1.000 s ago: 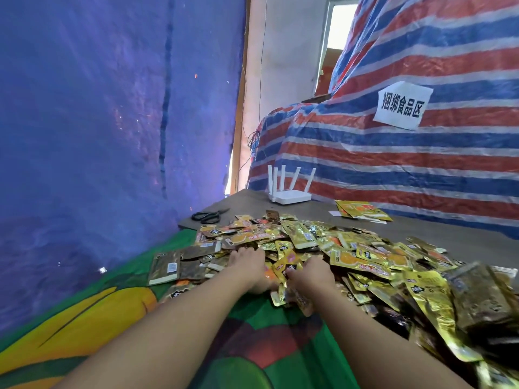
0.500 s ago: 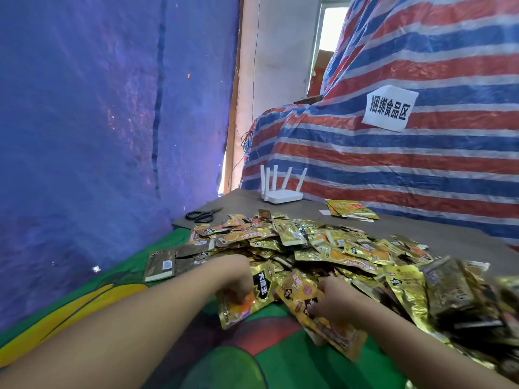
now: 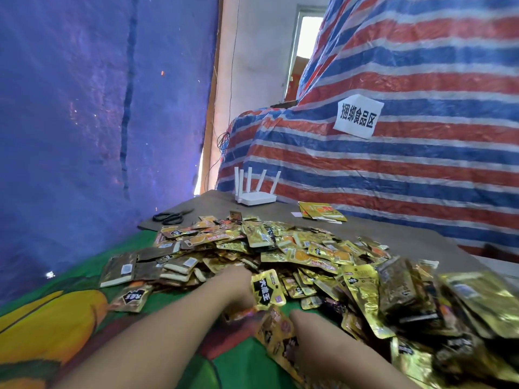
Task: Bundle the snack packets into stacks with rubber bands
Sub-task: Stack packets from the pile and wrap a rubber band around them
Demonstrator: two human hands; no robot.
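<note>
Heaping loose, gold foil snack pkts (image 3: 295, 248)

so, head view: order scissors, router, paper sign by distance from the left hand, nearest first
From the left hand:
1. Scissors, far-left table edge, just beyond the packet pile.
2. Router, farther back, at the foot of the striped tarp.
3. Paper sign, up on the tarp, to the right.

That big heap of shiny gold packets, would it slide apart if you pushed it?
Probably. The heap of packets is loose, overlapping glossy foil, so pieces likely slip over one another. They look thin and flat, so likely light and bendy, as the one by the left hand suggests.
</note>
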